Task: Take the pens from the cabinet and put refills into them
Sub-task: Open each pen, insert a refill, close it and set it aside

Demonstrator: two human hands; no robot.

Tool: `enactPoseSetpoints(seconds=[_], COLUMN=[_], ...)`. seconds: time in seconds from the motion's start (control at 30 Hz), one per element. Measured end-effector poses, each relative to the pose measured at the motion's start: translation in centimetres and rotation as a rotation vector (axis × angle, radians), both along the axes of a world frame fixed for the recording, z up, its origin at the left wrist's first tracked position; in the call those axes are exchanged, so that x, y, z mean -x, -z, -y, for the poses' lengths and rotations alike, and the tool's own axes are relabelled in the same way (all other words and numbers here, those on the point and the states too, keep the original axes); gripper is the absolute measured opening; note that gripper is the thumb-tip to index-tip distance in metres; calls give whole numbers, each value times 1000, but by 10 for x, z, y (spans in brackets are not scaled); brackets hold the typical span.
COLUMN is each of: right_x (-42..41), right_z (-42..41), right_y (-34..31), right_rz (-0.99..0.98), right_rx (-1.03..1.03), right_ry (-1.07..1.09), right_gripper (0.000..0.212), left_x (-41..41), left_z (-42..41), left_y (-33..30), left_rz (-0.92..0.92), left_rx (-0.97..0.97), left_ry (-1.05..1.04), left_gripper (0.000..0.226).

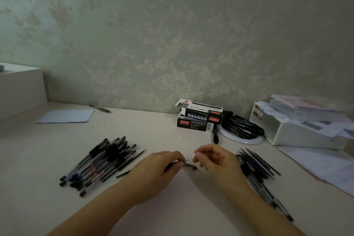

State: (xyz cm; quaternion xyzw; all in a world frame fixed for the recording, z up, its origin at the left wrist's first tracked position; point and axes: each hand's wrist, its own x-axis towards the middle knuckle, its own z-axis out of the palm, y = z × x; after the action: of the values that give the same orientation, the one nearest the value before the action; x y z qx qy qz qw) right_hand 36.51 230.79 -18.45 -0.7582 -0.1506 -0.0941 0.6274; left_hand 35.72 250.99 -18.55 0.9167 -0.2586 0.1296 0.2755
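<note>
Pens [99, 163]; box [201, 114] reads "1120".

L hand [160, 166] pinches dark pen [188, 165] over table [162, 132]; R hand [212, 157] pinches small metal tip [194, 154]. Pen pile [99, 163] left, refills [256, 165] right.

Pale desk [172, 136] with two pen heaps [101, 161], stacked boxes [199, 119], blue sheet [66, 116], white organiser [298, 130].
</note>
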Motion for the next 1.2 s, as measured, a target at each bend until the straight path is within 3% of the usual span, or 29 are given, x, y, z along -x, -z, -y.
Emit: enactPoseSetpoints(seconds=[0.5, 0.83, 0.97, 1.1, 1.2], right_x=[1, -3, -4, -4, -5], right_z=[-7, -3, -6, -9, -7], right_y=[7, 10, 13, 12, 12], right_rz=[-17, -6, -2, -19, -18], right_rx=[81, 152, 276, 275, 268], right_ry=[-182, -137, -98, -78, -109], right_gripper=[17, 6, 29, 42, 23], left_x=[-2, -4, -4, -3, -3], left_z=[0, 3, 5, 3, 2], left_y=[2, 3, 3, 2, 2], left_rz=[23, 92, 116, 114, 112], left_rx=[5, -21, -18, 5, 21], left_ry=[64, 64, 51, 31, 15], left_gripper=[15, 19, 19, 17, 17])
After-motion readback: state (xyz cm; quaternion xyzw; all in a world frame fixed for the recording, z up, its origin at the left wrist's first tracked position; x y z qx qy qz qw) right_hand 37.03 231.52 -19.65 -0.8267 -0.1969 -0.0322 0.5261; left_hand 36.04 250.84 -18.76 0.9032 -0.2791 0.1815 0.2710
